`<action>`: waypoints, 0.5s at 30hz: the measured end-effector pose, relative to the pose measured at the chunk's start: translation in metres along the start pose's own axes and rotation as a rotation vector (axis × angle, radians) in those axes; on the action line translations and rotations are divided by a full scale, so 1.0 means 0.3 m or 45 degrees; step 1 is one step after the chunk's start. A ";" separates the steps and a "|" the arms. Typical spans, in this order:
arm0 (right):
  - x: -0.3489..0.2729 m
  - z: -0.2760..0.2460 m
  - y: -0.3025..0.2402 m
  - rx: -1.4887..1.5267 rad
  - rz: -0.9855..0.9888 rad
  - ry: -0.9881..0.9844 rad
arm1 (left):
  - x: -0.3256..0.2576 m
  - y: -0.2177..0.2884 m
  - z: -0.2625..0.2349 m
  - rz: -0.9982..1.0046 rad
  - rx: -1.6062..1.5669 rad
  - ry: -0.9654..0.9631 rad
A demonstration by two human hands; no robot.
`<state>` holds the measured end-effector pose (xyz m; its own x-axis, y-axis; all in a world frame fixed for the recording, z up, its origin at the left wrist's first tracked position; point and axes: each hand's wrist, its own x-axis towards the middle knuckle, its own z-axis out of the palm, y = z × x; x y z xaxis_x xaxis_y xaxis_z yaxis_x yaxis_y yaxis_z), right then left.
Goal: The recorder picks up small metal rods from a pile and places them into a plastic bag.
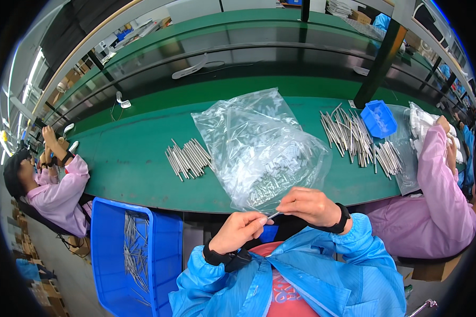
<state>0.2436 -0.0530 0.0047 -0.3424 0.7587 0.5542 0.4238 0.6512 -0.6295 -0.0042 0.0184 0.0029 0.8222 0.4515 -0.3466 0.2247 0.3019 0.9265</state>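
My left hand (239, 231) is closed around a thin metal rod (273, 215), whose end shows between my two hands. The fingers of my right hand (310, 207) pinch together at that end; whether a small piece is in them too I cannot tell. Just beyond my hands, a clear plastic bag (238, 119) lies spread on the table, with many small white tube-like pieces (272, 166) in it. To its left is a pile of metal rods (188, 159).
A blue bin (166, 248) holding more rods (136, 253) stands on my left. Right of the bag are rod piles (349, 132) and a small blue tray (366, 117) by a post (378, 68). People in pink sleeves (63, 198) sit on both sides along the green table (127, 153).
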 end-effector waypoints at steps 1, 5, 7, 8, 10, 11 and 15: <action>0.002 0.002 -0.003 0.007 -0.009 -0.011 | 0.002 -0.001 -0.006 -0.021 -0.020 -0.029; 0.006 0.021 -0.004 0.002 0.023 -0.017 | 0.006 -0.017 0.002 0.044 0.155 0.029; 0.000 0.028 -0.017 0.024 0.119 0.034 | 0.002 -0.017 0.012 0.076 0.214 0.091; -0.002 0.029 -0.022 0.035 0.167 0.060 | 0.000 -0.017 0.016 0.092 0.244 0.121; -0.006 0.015 -0.016 0.000 0.172 0.060 | 0.000 -0.019 0.017 0.115 0.269 0.148; -0.007 0.009 -0.014 -0.018 0.175 0.061 | -0.001 -0.020 0.017 0.127 0.281 0.160; -0.006 0.021 -0.009 -0.020 0.177 0.050 | -0.003 -0.007 0.015 0.128 0.358 0.194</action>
<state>0.2378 -0.0560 0.0018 -0.2466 0.8401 0.4832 0.4779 0.5392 -0.6935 -0.0030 0.0136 0.0018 0.7648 0.5939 -0.2496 0.2991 0.0157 0.9541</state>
